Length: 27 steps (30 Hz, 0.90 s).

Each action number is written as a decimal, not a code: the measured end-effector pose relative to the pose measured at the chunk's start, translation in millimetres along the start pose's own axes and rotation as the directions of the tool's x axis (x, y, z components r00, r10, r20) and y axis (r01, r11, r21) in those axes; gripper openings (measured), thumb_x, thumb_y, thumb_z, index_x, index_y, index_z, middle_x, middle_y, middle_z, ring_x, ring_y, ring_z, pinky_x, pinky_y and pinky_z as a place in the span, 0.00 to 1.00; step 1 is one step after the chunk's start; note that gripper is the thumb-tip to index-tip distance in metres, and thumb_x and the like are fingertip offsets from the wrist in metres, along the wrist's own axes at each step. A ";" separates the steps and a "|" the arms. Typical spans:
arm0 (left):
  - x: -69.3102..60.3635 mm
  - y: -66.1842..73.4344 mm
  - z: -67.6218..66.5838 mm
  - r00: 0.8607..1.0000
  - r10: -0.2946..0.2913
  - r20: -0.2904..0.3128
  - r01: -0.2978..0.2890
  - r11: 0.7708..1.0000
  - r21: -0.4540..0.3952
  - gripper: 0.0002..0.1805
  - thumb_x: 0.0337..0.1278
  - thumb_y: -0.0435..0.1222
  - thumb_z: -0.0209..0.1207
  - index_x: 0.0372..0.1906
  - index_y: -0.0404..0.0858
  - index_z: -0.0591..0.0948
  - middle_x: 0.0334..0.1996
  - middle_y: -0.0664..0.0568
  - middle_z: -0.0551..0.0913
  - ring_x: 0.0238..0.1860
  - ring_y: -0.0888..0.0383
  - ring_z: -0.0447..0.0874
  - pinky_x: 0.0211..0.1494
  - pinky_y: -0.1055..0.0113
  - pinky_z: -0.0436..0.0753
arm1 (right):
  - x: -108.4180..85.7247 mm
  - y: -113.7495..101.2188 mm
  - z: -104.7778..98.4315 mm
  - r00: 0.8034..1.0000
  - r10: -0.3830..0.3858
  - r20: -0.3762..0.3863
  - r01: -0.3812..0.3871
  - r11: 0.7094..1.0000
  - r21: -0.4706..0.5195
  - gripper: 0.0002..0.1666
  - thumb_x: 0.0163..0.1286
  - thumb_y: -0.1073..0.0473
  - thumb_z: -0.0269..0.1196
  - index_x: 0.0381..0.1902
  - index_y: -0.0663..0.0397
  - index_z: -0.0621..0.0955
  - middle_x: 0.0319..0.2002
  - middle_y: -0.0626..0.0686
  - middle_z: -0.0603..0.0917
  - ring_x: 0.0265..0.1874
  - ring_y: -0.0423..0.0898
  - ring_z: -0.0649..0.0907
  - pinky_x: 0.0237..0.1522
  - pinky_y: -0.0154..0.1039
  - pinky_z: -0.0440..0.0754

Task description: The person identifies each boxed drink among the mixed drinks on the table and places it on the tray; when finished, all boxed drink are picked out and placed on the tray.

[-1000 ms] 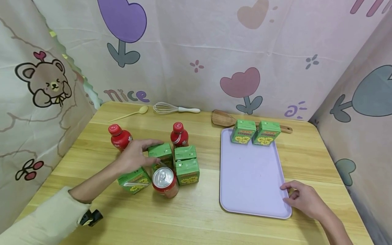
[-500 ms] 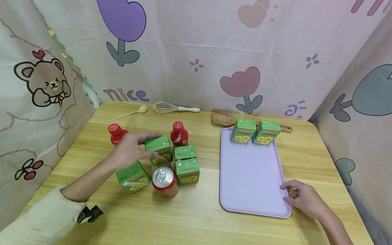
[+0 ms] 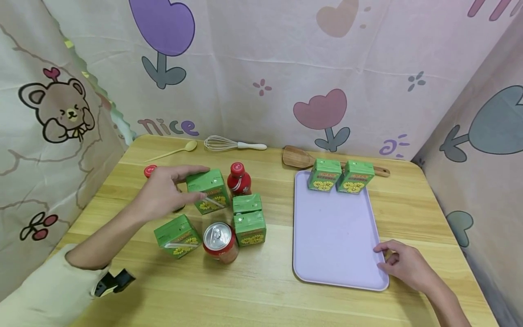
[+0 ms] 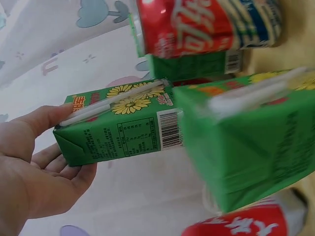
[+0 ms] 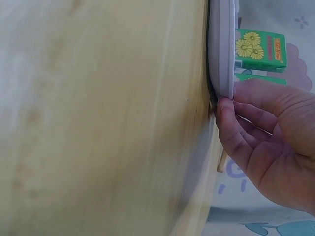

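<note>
The left hand (image 3: 160,190) grips a green drink carton (image 3: 209,190) near its top, thumb on the straw side and fingers behind. In the left wrist view the hand (image 4: 34,167) pinches the end of that carton (image 4: 123,123). A red can (image 3: 220,243), another green carton (image 3: 178,236) and two cartons (image 3: 249,228) one behind the other stand close by. The right hand (image 3: 408,265) pinches the right rim of the lilac tray (image 3: 335,236); in the right wrist view the hand (image 5: 270,132) has thumb and finger on the tray edge (image 5: 224,49).
Two green cartons (image 3: 324,176) stand at the tray's far end. A red bottle (image 3: 239,179) is right of the held carton; another red cap (image 3: 150,170) shows behind the left hand. A spoon (image 3: 190,146), whisk (image 3: 251,146) and wooden spatula (image 3: 297,157) lie along the back edge.
The left hand has moved the gripped carton away from the can, back and slightly left, and now covers more of the left red bottle. The right hand and tray have stayed put.
</note>
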<state>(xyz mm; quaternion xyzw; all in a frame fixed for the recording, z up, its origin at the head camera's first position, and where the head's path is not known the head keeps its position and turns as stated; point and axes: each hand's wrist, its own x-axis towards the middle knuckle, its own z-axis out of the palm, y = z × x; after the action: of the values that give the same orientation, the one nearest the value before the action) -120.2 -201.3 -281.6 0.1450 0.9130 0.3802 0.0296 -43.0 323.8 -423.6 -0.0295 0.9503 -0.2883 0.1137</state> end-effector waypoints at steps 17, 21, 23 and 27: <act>11.2 39.2 -5.9 0.999 0.046 -0.012 -0.047 0.989 -0.139 0.28 0.44 0.37 0.72 0.56 0.46 0.80 0.54 0.50 0.81 0.50 0.55 0.81 0.46 0.79 0.78 | -0.6 0.7 -0.1 1.000 0.008 0.001 -0.008 1.000 0.001 0.19 0.50 0.69 0.71 0.42 0.59 0.81 0.32 0.51 0.82 0.21 0.31 0.74 0.21 0.30 0.74; 18.0 47.2 -0.2 0.998 0.054 0.018 -0.050 0.984 -0.173 0.28 0.43 0.38 0.72 0.56 0.45 0.80 0.55 0.51 0.80 0.51 0.56 0.80 0.49 0.76 0.78 | -0.5 0.9 -0.2 1.000 0.003 0.003 -0.003 1.000 0.010 0.19 0.50 0.69 0.70 0.42 0.59 0.81 0.35 0.52 0.83 0.22 0.31 0.75 0.22 0.30 0.75; 22.5 50.8 3.7 0.997 0.069 0.028 -0.063 0.982 -0.177 0.29 0.43 0.38 0.72 0.56 0.45 0.80 0.56 0.51 0.80 0.52 0.56 0.80 0.52 0.73 0.78 | -0.2 0.8 -0.2 1.000 0.000 0.002 0.000 1.000 0.012 0.19 0.49 0.70 0.70 0.42 0.60 0.81 0.35 0.52 0.83 0.22 0.31 0.75 0.22 0.30 0.75; 34.8 59.0 14.5 0.994 0.095 0.049 -0.084 0.978 -0.191 0.29 0.42 0.38 0.72 0.55 0.46 0.80 0.56 0.53 0.80 0.53 0.56 0.80 0.57 0.63 0.78 | -0.2 0.5 -0.6 1.000 0.002 0.002 -0.002 1.000 0.009 0.19 0.49 0.70 0.70 0.42 0.60 0.81 0.35 0.52 0.83 0.22 0.31 0.75 0.22 0.30 0.75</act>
<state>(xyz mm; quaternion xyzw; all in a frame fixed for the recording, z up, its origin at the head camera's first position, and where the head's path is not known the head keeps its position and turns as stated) -136.8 -141.9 -248.4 0.1933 0.8642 0.4615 0.0524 -42.9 324.5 -423.4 -0.0280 0.9489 -0.2925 0.1150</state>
